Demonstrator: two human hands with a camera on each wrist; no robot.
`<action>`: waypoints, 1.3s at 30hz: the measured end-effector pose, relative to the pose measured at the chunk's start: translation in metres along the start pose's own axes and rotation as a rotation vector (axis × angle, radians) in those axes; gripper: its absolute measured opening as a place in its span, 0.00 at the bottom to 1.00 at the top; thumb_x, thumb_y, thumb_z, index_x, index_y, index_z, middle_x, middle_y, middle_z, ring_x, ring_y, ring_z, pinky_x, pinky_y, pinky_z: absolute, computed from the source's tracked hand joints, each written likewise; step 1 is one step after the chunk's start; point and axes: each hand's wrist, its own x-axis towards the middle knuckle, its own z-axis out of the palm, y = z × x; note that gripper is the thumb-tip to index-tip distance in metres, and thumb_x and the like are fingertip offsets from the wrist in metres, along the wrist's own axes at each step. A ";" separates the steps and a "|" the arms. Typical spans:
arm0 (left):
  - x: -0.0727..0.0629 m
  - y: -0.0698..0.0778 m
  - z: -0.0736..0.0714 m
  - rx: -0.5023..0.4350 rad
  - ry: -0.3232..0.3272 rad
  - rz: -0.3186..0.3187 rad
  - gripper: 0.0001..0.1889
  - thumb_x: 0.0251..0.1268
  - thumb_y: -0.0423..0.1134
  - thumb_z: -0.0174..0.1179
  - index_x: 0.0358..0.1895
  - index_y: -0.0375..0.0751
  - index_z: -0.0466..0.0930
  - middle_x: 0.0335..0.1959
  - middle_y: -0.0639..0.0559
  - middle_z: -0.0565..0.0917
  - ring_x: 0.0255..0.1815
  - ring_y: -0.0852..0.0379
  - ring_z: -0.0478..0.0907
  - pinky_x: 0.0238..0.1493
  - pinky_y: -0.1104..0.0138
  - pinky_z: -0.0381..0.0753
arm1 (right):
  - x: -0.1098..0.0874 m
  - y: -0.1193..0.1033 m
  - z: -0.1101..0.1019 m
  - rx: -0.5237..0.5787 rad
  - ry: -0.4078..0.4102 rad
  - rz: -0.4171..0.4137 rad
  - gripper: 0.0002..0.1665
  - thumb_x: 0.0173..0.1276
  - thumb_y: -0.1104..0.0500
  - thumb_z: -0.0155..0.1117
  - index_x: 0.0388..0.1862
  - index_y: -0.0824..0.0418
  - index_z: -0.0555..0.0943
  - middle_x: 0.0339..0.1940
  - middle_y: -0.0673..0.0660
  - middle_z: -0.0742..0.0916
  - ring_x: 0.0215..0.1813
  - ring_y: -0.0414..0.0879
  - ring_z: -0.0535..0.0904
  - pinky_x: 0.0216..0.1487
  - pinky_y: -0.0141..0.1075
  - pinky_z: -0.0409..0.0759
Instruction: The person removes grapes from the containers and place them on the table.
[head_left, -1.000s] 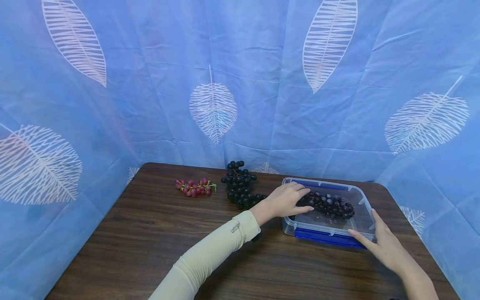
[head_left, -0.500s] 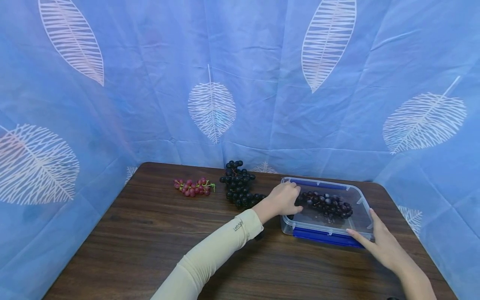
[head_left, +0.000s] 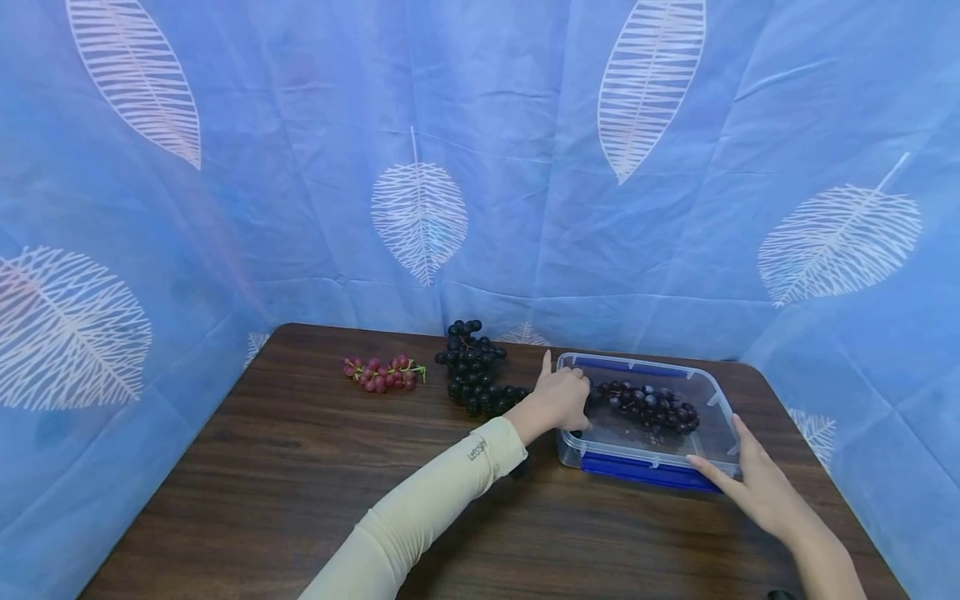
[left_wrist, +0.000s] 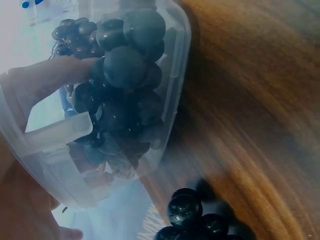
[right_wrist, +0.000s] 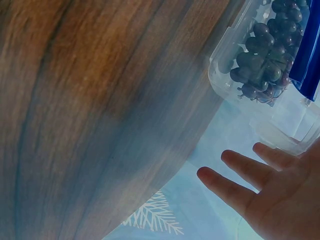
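Note:
A clear plastic container [head_left: 630, 446] with blue side clips stands at the table's right, uncovered. Dark purple grapes [head_left: 652, 408] lie inside it. At its left end, my left hand [head_left: 558, 400] reaches over the rim, fingers curled down and one finger raised outside. Through the wall, the left wrist view shows the thumb and other fingers around a bunch of black grapes [left_wrist: 125, 95]; most fingertips are hidden. My right hand [head_left: 757, 483] steadies the container's near right corner, thumb on the rim. In the right wrist view its fingers [right_wrist: 245, 172] are straight and spread.
Another bunch of black grapes [head_left: 472, 375] lies left of the container, close to my left wrist. Farther left is a small bunch of red grapes [head_left: 382, 375]. The dark wooden table [head_left: 300, 467] ends against a blue leaf-print curtain [head_left: 495, 250].
My left hand has drawn left toward the container's left rim. Its fingers went from spread over the grapes to curled, and one finger has lifted. The right hand stays at its corner.

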 end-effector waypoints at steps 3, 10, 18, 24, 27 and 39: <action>0.000 0.000 -0.002 0.036 -0.027 0.003 0.37 0.68 0.67 0.67 0.74 0.54 0.76 0.72 0.60 0.77 0.73 0.57 0.73 0.86 0.43 0.46 | 0.001 -0.001 0.001 0.001 0.001 -0.003 0.69 0.81 0.32 0.53 0.81 0.76 0.23 0.77 0.91 0.44 0.71 0.91 0.52 0.64 0.82 0.61; 0.002 0.003 -0.008 0.090 -0.095 -0.004 0.43 0.67 0.69 0.65 0.80 0.54 0.68 0.75 0.60 0.74 0.74 0.58 0.73 0.86 0.49 0.51 | 0.002 -0.002 0.000 -0.003 0.011 -0.003 0.69 0.81 0.31 0.53 0.81 0.76 0.23 0.77 0.91 0.44 0.71 0.91 0.53 0.64 0.82 0.62; 0.008 0.010 -0.005 0.100 -0.128 -0.040 0.43 0.69 0.67 0.64 0.82 0.54 0.65 0.72 0.57 0.73 0.68 0.56 0.76 0.67 0.60 0.79 | 0.001 -0.001 0.000 -0.009 0.012 0.006 0.69 0.81 0.31 0.53 0.81 0.77 0.23 0.77 0.91 0.44 0.71 0.91 0.53 0.64 0.82 0.61; 0.012 0.014 -0.003 0.059 -0.136 -0.083 0.41 0.69 0.64 0.66 0.81 0.55 0.65 0.71 0.56 0.73 0.67 0.55 0.76 0.62 0.59 0.84 | 0.000 0.000 0.000 -0.007 0.012 0.006 0.69 0.81 0.32 0.53 0.81 0.77 0.23 0.77 0.91 0.45 0.71 0.91 0.53 0.64 0.82 0.61; 0.013 0.016 -0.003 0.062 -0.136 -0.101 0.41 0.68 0.64 0.67 0.80 0.56 0.66 0.70 0.56 0.74 0.64 0.56 0.77 0.61 0.58 0.84 | 0.000 0.000 0.001 -0.010 0.012 0.008 0.69 0.81 0.32 0.53 0.81 0.77 0.23 0.77 0.91 0.45 0.71 0.91 0.53 0.64 0.82 0.61; 0.018 0.018 -0.001 0.091 -0.168 -0.139 0.47 0.61 0.69 0.69 0.82 0.62 0.62 0.69 0.56 0.73 0.50 0.58 0.79 0.52 0.62 0.84 | 0.000 0.000 0.002 -0.005 0.011 0.007 0.69 0.81 0.32 0.53 0.81 0.76 0.23 0.77 0.91 0.45 0.71 0.91 0.53 0.63 0.82 0.62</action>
